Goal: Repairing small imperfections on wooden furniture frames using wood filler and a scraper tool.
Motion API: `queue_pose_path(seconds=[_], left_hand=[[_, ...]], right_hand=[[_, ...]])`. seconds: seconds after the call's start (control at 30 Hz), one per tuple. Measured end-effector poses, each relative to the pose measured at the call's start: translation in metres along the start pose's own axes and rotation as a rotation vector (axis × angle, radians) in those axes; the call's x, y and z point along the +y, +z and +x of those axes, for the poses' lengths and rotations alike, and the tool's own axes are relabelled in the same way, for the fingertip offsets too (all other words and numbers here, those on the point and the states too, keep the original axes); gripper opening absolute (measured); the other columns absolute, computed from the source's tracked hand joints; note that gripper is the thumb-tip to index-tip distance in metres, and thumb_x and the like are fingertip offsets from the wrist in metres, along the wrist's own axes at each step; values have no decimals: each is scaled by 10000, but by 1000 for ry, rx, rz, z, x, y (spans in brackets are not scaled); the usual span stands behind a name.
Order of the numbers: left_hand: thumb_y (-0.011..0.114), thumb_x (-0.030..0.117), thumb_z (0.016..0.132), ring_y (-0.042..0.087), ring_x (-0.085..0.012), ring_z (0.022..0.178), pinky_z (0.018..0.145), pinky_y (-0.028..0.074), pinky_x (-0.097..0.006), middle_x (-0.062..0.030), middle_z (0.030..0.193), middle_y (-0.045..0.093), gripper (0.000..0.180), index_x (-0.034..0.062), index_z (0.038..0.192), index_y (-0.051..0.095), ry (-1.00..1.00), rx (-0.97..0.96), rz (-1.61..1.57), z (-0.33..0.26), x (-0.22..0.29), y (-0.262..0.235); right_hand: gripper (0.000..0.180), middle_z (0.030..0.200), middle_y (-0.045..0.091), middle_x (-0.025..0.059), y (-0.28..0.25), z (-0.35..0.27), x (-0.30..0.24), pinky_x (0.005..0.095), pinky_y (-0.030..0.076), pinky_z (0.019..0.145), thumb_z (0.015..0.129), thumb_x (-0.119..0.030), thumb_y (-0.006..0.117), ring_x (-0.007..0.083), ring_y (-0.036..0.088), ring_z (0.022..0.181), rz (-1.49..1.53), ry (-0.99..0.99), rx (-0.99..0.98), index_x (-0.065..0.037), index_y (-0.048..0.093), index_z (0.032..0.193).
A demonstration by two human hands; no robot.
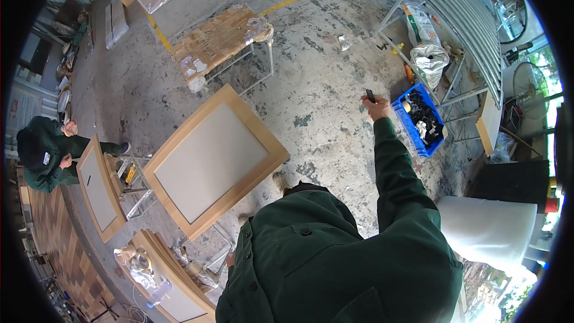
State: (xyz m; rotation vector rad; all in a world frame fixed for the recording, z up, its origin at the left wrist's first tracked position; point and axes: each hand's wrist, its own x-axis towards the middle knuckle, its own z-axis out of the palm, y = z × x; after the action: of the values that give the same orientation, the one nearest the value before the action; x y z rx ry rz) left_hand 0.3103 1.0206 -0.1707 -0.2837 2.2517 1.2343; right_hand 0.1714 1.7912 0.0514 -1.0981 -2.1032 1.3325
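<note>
My right arm is stretched forward, and my right hand (378, 108) is closed on a small black piece (370, 95) whose exact kind I cannot make out. Just right of that hand, a blue plastic crate (424, 151) on the floor holds many black pieces, some white bits and a yellowish roll. Only a sliver of my left hand (231, 259) shows beside my jacket, its fingers hidden. Ahead and left of me lies a wood-framed panel (210, 161) with a pale grey centre, raised on a metal stand.
A co-worker (45, 152) bends over another framed panel (97, 188) at left. Stacked panels (173, 299) carry tape rolls and plastic. A cardboard-topped bench (221, 39) stands ahead. At right are a slatted metal rack (463, 18), sacks (427, 54) and a foam roll (490, 230).
</note>
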Motion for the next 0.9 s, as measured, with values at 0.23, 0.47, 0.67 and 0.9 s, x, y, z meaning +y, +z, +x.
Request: queue_pose_path(seconds=[0.23,0.47,0.67,0.9], left_hand=[[568,628,742,573,-322,1014,816,446,-426,-223,1027,615,654,36,1014,627,-132,30,60,-8,-8,1],[586,611,743,581,-313,1000,806,449,-423,-223,1000,626,643,17,984,637,-265,62,105,-4,-11,13],[602,596,743,589,-306,988,798,451,-421,-224,976,635,635,0,959,646,-368,87,145,-3,-11,19],[620,578,744,598,-297,974,788,453,-418,-225,949,646,627,-19,929,656,-504,145,187,-15,-12,19]], right_hand=[[268,669,656,58,-18,15,12,324,486,619,660,-290,752,164,619,634,-282,102,32,-100,723,846],[144,596,583,-7,-26,11,7,239,360,390,705,-150,706,80,453,420,15,210,-22,-79,700,830],[134,651,638,21,-30,0,-12,236,349,358,714,-118,689,74,430,390,23,288,-12,-63,686,837],[157,779,695,61,-15,11,-10,224,354,359,730,-149,715,70,414,395,159,270,-56,-51,675,847]])
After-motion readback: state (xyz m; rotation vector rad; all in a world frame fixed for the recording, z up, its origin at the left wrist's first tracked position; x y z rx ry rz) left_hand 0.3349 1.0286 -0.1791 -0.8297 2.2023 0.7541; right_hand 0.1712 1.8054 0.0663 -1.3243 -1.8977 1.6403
